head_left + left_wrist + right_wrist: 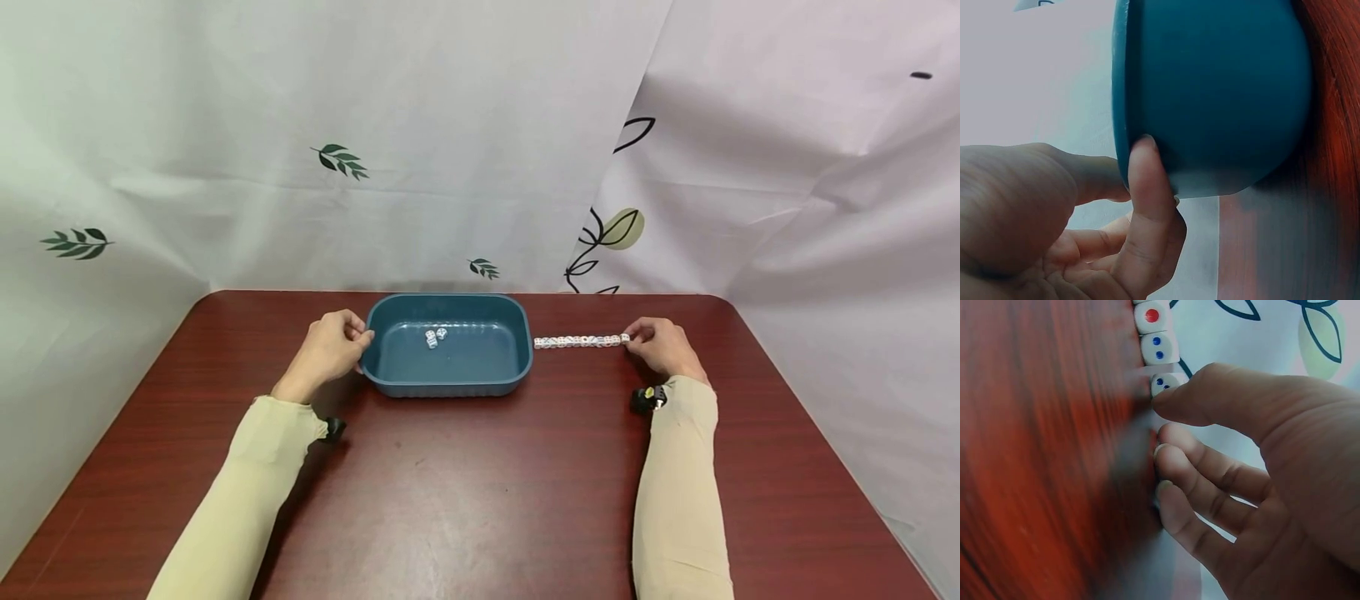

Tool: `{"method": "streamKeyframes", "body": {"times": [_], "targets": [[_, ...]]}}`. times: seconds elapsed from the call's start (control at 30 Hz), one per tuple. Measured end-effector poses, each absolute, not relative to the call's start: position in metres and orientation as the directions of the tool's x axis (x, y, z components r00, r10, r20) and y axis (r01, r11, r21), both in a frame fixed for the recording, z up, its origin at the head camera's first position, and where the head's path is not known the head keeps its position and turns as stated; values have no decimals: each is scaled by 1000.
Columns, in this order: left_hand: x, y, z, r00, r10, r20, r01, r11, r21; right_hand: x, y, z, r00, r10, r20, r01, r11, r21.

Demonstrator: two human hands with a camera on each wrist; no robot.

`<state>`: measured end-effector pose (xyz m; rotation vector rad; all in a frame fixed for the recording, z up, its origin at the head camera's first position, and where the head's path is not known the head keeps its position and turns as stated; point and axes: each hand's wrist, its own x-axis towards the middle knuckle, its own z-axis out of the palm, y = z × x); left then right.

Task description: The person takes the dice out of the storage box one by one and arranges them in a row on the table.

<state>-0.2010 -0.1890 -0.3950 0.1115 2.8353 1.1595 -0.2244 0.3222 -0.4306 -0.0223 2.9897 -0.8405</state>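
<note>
Two dice (436,337) lie inside the blue tub (447,382), just right of the left hand (328,347). Left hand pinches the tub's near-end rim, thumb (1147,181) on the outer wall. Right hand (662,344) sits at the far end of a dice row (581,341); fingers curled, thumb tip (1169,403) against the end die (1166,382). Row runs from right hand toward tub, on red-brown table (480,492).
</note>
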Motion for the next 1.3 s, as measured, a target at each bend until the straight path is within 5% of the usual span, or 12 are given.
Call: {"method": "streamKeyframes", "body": {"times": [0.73,1.3], "targets": [[-201,-190,-396,-995,92,-48,31,706,708,-222,315,-420,-998,-53,-20,-34,849,-528],[-199,-190,-396,-995,91,-49,29,700,714,-226,263,-390,-981,-189,37,-175,799,-575]]}}
